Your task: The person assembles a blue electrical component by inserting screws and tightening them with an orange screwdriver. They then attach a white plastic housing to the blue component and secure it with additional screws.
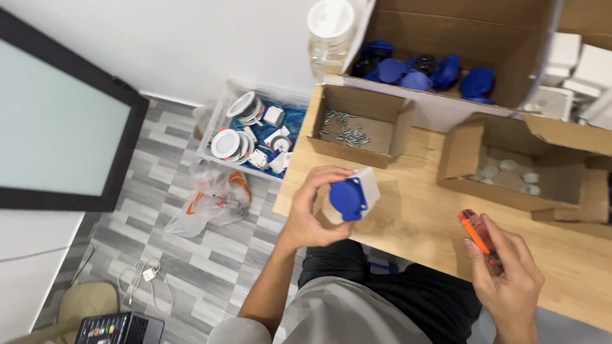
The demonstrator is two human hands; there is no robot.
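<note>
A white socket housing with a blue hinged cap point(352, 196) is held in the left hand point(313, 207) at the centre of the frame, above the near edge of the wooden counter point(421, 216). The fingers are wrapped closely around the housing, with the cap turned toward the camera. An orange-handled screwdriver point(477, 234) is gripped in the right hand point(507, 271) at the lower right, its tip hidden behind the fingers.

The step in hand is judged to be an assembly stage: the housing is presented and the tool is held ready, well apart from it. For fastening, a screw would be required from the small cardboard box of silvery screws point(347, 130) at upper centre.

The housing is smooth moulded plastic, boxy with a rounded cap. More blue caps point(414, 73) are stored in the large carton at the top. Pale round parts point(507, 171) lie in the open box at the right. The counter shows a light wood grain.
</note>
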